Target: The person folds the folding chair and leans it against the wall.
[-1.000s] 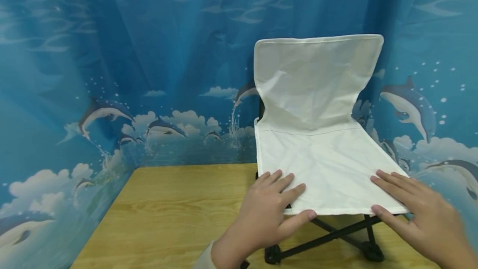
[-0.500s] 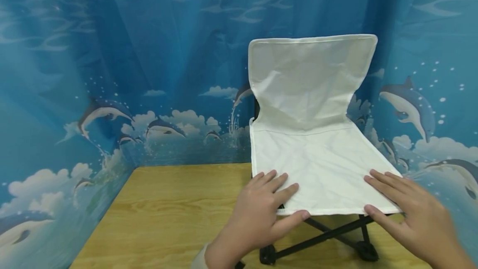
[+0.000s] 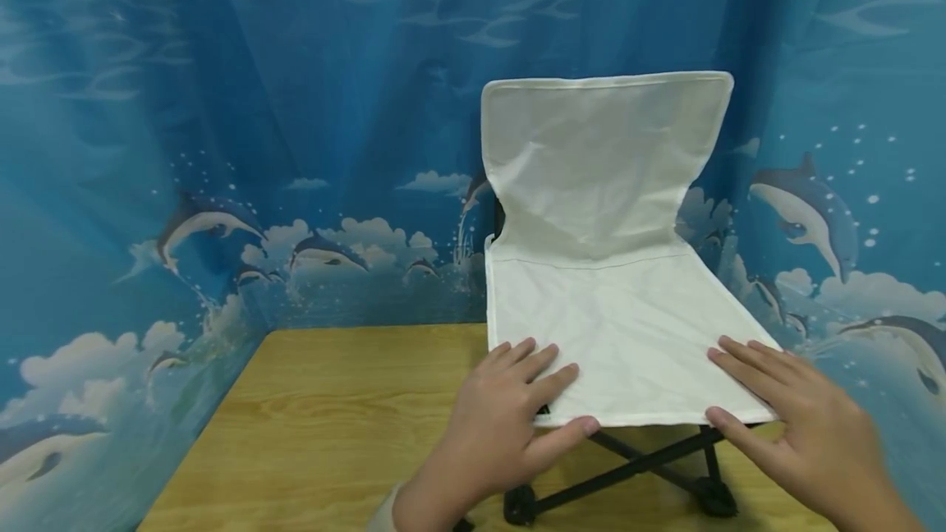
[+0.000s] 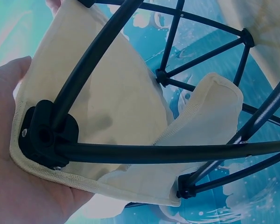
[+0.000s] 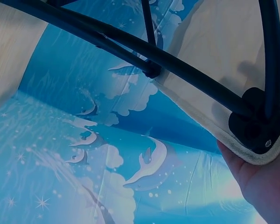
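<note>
A folding chair with a white fabric seat and back stands upright on the wooden surface, its black tube legs crossed below the seat. My left hand rests on the seat's front left corner, fingers spread and straight on the fabric, thumb along the front edge. On the front right corner my right hand lies the same way. From beneath, the left wrist view has a black corner joint under the fabric beside the left palm. A similar joint shows in the right wrist view near the right hand.
The light wood tabletop extends to the left of the chair. A blue curtain printed with dolphins and clouds hangs close behind and on both sides. Black crossed tubes and feet stand under the seat.
The chair has shifted a little to the left across the surface, and both hands have moved left with it. Their hold on the seat corners looks the same.
</note>
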`<action>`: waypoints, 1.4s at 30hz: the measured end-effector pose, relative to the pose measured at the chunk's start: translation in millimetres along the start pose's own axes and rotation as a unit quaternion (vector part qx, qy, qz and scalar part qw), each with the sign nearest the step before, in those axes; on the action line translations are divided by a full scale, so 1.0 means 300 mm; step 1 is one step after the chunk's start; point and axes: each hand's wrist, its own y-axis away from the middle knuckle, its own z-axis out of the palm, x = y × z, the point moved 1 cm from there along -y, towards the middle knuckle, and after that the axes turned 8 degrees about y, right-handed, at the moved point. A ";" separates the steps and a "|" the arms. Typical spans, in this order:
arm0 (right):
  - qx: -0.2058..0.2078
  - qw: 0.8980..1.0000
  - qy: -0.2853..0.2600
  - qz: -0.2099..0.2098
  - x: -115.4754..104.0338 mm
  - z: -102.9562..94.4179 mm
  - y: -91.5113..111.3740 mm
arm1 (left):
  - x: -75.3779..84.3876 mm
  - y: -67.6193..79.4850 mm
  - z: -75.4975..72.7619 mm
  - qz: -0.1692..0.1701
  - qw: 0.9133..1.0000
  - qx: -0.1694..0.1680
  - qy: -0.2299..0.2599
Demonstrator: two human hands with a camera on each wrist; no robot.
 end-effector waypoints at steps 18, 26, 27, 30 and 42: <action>0.012 1.000 -0.016 -0.020 -0.063 0.008 -0.010 | -0.033 0.055 -0.029 -0.027 1.000 0.005 0.007; 0.026 0.999 -0.014 -0.029 -0.094 0.008 -0.018 | -0.046 0.075 -0.048 -0.036 0.999 0.003 0.005; 0.027 0.999 -0.013 -0.030 -0.097 0.009 -0.018 | -0.047 0.077 -0.050 -0.036 0.999 0.004 0.004; 0.033 0.999 -0.017 -0.034 -0.106 0.010 -0.021 | -0.049 0.083 -0.057 -0.039 0.999 0.005 0.004; 0.039 0.998 -0.027 -0.034 -0.146 0.009 -0.030 | -0.065 0.108 -0.083 -0.054 0.999 0.004 -0.003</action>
